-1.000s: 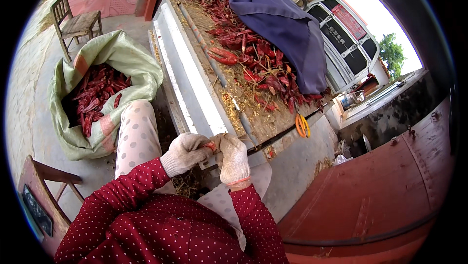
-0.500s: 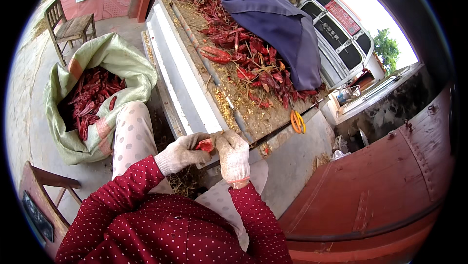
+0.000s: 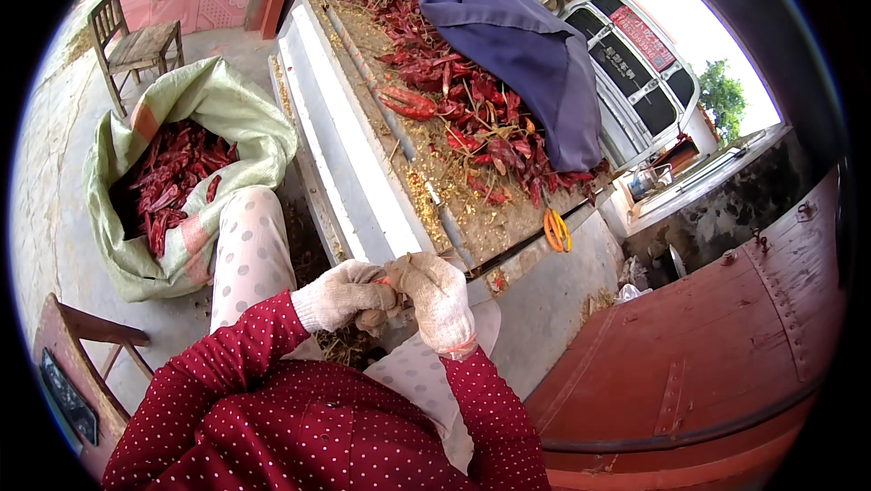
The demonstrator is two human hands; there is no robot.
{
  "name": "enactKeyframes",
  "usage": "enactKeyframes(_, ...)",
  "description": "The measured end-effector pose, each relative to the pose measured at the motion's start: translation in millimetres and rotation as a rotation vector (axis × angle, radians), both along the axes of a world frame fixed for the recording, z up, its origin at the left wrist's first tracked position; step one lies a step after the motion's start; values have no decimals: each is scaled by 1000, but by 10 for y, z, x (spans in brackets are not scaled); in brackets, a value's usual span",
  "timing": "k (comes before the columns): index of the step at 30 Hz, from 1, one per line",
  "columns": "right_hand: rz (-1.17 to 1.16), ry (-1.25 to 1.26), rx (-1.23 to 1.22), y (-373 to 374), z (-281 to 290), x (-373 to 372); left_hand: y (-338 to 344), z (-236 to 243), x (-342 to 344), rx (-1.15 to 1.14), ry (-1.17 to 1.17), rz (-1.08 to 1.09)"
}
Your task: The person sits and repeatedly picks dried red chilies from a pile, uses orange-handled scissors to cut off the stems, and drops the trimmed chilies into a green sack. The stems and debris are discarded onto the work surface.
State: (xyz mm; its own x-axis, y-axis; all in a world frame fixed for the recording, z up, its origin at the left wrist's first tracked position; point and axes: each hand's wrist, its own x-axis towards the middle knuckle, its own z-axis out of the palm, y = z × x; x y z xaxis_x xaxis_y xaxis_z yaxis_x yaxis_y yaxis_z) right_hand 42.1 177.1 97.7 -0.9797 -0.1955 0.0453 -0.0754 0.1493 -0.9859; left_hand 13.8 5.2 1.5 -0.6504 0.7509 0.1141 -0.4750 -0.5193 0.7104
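Observation:
Both my hands wear knitted work gloves and meet in front of my chest. My left hand (image 3: 343,293) and my right hand (image 3: 439,299) pinch one dried red chili (image 3: 388,281), of which only a sliver shows between the fingers. They hover over the near end of a long work table (image 3: 349,182). A heap of dried red chilies (image 3: 454,101) lies along the table, partly under a dark blue cloth (image 3: 517,46).
A green woven sack (image 3: 231,119) full of red chilies stands open at my left knee. Orange scissors (image 3: 556,230) lie on the table's near right corner. A wooden chair (image 3: 136,42) stands at the far left, a white van (image 3: 644,73) beyond the table, a red metal door (image 3: 708,364) to the right.
My hands have closed tighter around the chili, so less of its red shows. My head has tilted slightly, shifting the table and sack in view.

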Motion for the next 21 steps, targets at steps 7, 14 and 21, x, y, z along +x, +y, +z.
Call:
enactKeyframes(7,79,-234,87,135,-19,-20,-18,112,112,-238,160,143)
enactKeyframes(14,-56,-466,-294,15,-205,36,29,-83,93,-424,550,316)
enactKeyframes(21,-58,-350,-443,230,-492,15,-5,-19,-93,-703,1117,555)
